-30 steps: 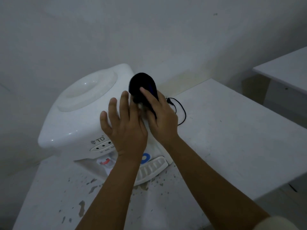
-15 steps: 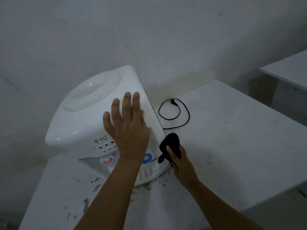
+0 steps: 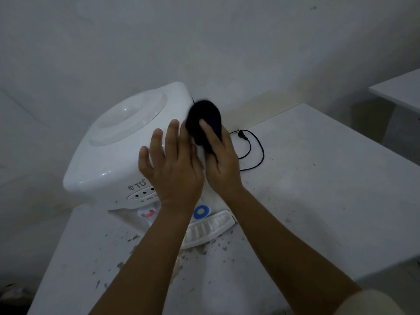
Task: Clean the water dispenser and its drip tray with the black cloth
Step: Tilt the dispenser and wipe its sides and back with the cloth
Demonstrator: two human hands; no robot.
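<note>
White tabletop water dispenser (image 3: 118,153), viewed from above and in front, standing on a white, paint-flecked table (image 3: 318,189) against a pale wall. Its top bears a shallow round bottle well at 11 o'clock of the hands; the front panel carries the mark "TD" and a row of small indicator holes. Below the panel sit a red tap (image 3: 147,213) and a blue tap (image 3: 200,212), and under them a white ribbed drip tray (image 3: 209,228), partly hidden by the left forearm.

Left hand (image 3: 172,169): laid flat on the dispenser's top near its front right corner, fingers straight, slightly spread and pointing toward 12 o'clock, holding nothing.

Right hand (image 3: 223,160): just beside the left at 3 o'clock, fingers pointing toward 11 o'clock and pressing the black cloth (image 3: 203,121) against the dispenser's upper right side; whether the fingers curl round the cloth cannot be told.

The cloth, dark and bunched into a rounded mass, projects beyond the right fingertips at 12 o'clock of that hand, near the dispenser's rear right corner. A black power cord (image 3: 254,151) lies looped on the table at 3 o'clock of the right hand.
</note>
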